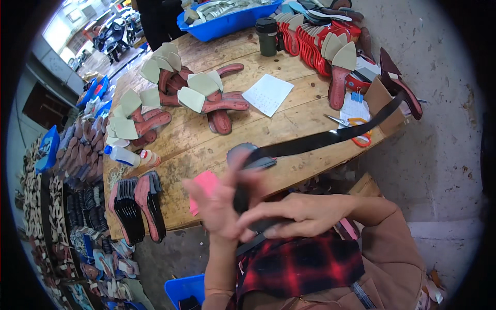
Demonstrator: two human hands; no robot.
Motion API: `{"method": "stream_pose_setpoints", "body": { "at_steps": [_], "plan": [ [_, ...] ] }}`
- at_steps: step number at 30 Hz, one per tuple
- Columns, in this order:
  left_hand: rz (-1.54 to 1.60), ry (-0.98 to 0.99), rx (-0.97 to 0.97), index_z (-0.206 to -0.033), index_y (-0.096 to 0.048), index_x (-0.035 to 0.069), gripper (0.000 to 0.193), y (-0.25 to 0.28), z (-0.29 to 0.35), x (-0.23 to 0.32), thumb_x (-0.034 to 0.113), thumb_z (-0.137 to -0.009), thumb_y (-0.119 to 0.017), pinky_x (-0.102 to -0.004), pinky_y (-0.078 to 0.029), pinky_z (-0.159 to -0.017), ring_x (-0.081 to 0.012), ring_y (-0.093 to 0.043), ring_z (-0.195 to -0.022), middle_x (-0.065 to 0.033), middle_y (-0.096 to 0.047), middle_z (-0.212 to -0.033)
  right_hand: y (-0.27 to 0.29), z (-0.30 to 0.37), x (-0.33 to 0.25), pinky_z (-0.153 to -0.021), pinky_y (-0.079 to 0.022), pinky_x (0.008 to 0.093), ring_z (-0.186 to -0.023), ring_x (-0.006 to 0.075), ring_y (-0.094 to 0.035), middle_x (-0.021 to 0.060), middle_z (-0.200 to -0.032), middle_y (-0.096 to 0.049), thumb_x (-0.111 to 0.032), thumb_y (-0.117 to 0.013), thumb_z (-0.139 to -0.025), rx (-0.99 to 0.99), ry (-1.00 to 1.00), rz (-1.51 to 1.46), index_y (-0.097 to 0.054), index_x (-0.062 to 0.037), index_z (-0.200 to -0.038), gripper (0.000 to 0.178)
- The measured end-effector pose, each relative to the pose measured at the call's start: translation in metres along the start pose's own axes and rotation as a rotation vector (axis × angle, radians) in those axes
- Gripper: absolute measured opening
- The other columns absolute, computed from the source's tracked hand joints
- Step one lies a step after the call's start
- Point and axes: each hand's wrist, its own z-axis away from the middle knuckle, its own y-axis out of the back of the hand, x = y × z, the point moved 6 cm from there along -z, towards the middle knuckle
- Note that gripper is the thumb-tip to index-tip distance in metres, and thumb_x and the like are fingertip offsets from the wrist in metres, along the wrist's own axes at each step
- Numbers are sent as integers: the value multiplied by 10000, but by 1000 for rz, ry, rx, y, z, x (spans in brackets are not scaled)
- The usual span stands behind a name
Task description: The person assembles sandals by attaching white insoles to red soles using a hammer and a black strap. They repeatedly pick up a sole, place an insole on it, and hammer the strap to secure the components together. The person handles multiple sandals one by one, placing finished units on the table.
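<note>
A long glossy black strip (315, 142) sweeps from the right side of the table toward my body, curving down between my hands. My left hand (217, 204) is raised by the table's front edge, smeared by motion. The strip runs behind its blurred fingers, and I cannot tell whether they grip it. My right hand (299, 214) reaches in from the right, with thumb and fingers closed on the dark lower end of the strip close to my left wrist. Beside my left hand lies a bright pink piece (196, 194). Dark grey-blue flat pieces (261, 161) rest under the strip.
Pink-brown shoe insoles (222, 105) with pale toe pieces cover the wooden table's (199, 150) far left. Black-edged insoles (149, 199) overhang its front left edge. Also there: paper (268, 95), orange-handled scissors (359, 132), dark cup (267, 37), bottle (122, 156), blue tub (219, 32).
</note>
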Motion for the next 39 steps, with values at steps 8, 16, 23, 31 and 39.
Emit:
{"method": "stream_pose_setpoints", "body": {
  "at_steps": [8,16,23,31,39],
  "plan": [
    [-76,-878,-167,-1452,-376,100,487,-27,210,176,-5,-982,-451,-285,-434,-772,-113,-480,-843,-8,-464,-953,100,107,24,-445,-406,171,-569,11,-487,-74,-714,-529,-288,-595,-934,622,-578,85,-686,-135,-1139,272],
    [-759,-1192,1105,-1436,-379,61,492,86,388,164,72,-954,-481,-151,-375,-460,-31,-425,-585,14,-470,-828,297,131,37,-543,-452,299,-593,159,-583,49,-710,-614,-234,-566,-932,788,-544,1031,-655,-18,-1023,250],
    [-764,192,542,-1541,-161,108,631,92,114,-65,118,-994,-473,-199,-424,-601,-72,-506,-631,-93,-648,-891,278,-11,191,-882,-504,456,-1084,342,-608,102,-1298,-548,-141,-613,-830,531,-459,1171,-561,-160,-1269,442],
    [-910,434,341,-1554,24,102,757,102,86,-61,181,-1006,-492,-241,-431,-720,-103,-517,-784,-88,-635,-1002,350,-79,272,-891,-488,418,-1171,297,-549,130,-1272,-508,-294,-744,-704,159,-631,1026,-557,-167,-1253,594],
    [-972,414,348,-1553,-115,98,639,126,80,-63,132,-1012,-453,-230,-448,-806,-79,-540,-857,-137,-564,-1275,437,-3,303,-875,-474,433,-1050,335,-620,196,-1158,-625,-393,-722,-724,679,-958,862,-609,-35,-1088,523]
  ]
}}
